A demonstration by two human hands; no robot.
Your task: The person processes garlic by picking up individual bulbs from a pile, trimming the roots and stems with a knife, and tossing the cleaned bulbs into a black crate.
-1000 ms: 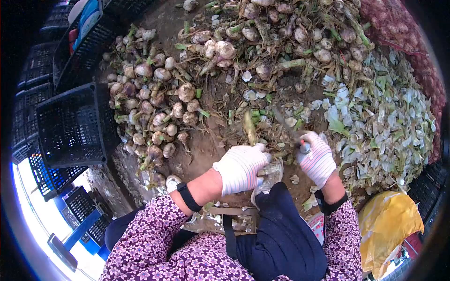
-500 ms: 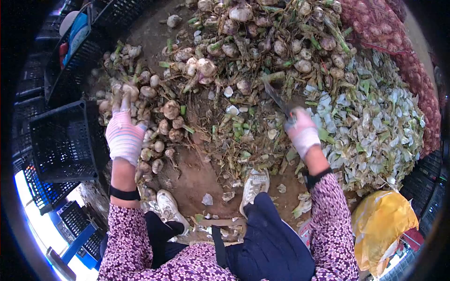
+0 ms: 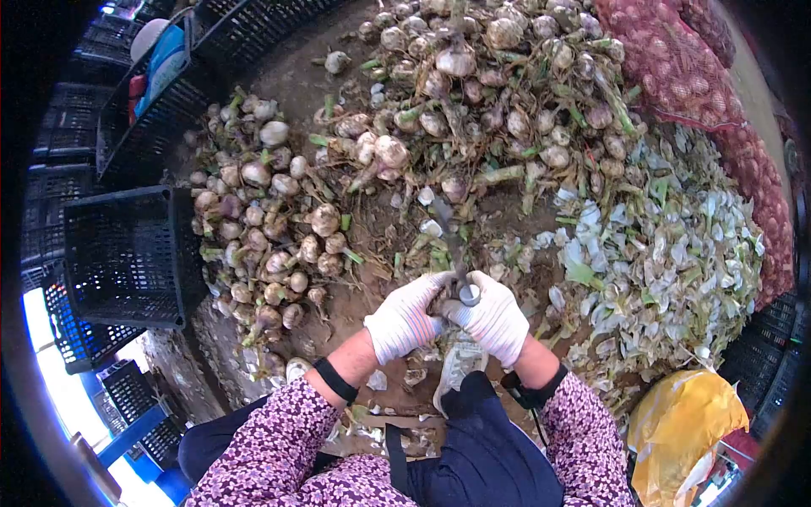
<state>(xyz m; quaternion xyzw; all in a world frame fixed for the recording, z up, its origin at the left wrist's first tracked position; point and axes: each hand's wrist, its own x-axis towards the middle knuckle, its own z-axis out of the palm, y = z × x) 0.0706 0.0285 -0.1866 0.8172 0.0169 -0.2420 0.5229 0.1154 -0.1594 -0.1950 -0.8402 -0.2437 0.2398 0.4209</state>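
Note:
My right hand (image 3: 494, 317), in a white striped glove, is closed around a cutting tool with a dark blade (image 3: 452, 237) pointing away from me. Pressed up to it is my left hand (image 3: 407, 319), gloved the same way with its fingers curled in. A brownish lump shows between the fingertips; I cannot tell what it is. Both hands meet low over the dirt floor, above scattered stalk cuttings. To their left lies a heap of garlic bulbs (image 3: 274, 262) with short stems. Farther ahead is a larger pile of garlic (image 3: 456, 63) with long stalks and roots.
Pale peelings (image 3: 667, 253) spread on the right, beside red mesh sacks of bulbs (image 3: 667, 63). A black plastic crate (image 3: 122, 258) stands at the left, more crates behind it. A yellow bag (image 3: 688, 422) sits at lower right. My shoe (image 3: 460, 372) is just below the hands.
My left hand has left the bulb heap on the left and come to the middle. My right hand has moved left with the cutting tool, so both hands now meet.

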